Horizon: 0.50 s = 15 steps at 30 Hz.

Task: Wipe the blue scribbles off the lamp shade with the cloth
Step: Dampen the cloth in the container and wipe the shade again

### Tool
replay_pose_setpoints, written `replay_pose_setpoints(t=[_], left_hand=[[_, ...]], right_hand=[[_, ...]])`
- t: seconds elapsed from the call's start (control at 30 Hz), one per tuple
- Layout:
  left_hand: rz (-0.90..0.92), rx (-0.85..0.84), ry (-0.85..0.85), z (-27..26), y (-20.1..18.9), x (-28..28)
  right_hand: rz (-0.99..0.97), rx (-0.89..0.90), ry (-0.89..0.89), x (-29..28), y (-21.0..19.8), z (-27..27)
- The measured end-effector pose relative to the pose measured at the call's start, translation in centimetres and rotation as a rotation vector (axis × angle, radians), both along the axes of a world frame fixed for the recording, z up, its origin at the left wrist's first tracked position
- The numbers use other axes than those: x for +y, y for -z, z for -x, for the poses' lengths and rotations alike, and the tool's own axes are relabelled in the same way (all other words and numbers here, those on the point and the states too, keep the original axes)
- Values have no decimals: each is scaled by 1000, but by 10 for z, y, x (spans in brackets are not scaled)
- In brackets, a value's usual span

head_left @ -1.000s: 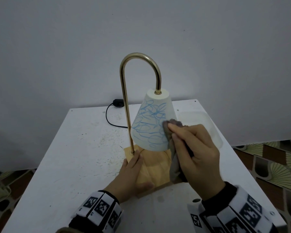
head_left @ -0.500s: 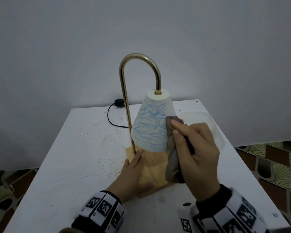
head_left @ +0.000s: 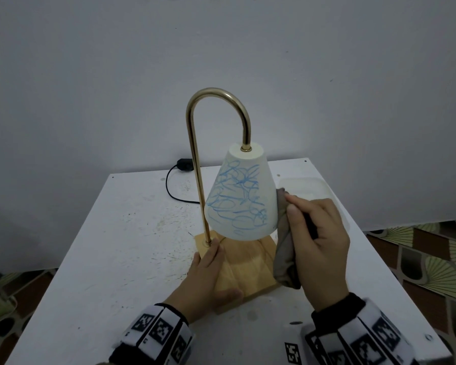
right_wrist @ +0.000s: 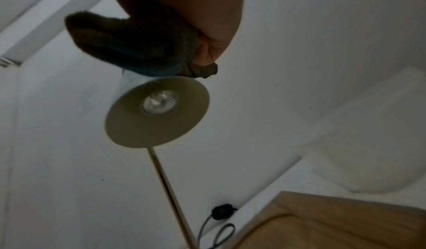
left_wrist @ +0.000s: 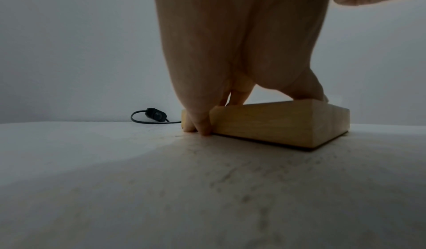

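R hand [head_left: 317, 246] grips cloth [head_left: 283, 241] at shade [head_left: 241, 196] right edge | L hand [head_left: 208, 283] flat, pressing base [head_left: 248, 270] on counter [head_left: 116, 246] | scribbles [head_left: 237, 198] mostly uncleaned | tip: firm overlapping strokes across, keep base pinned, refold cloth

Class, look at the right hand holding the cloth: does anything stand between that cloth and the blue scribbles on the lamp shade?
Nothing visible does. The cloth in the right hand sits at the lamp shade's right edge, with the blue scribbles directly beside it.

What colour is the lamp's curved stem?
Shiny gold or brass; the stem shows best in the head view.
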<state>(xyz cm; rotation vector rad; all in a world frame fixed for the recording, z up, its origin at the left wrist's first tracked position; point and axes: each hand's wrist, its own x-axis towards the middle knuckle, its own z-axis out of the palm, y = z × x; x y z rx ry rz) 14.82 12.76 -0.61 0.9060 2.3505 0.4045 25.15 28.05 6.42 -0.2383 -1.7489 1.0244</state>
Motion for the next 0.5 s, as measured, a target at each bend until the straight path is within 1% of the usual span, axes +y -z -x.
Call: replay_pose_setpoints(t=[0.13,0.3,0.4,0.5], left_hand=[[4,13,-5,0,0,0],[18,35,10,1,0,1],[7,32,29,2,3,0],[-9,37,36,4,5,-1]], right_hand=[[-15,56,-42,-15,-8,0],[-147,12,-18,-24,12,-14],[-97,-17,4,-19,23,-18],[1,-32,24,-12,21,-13]])
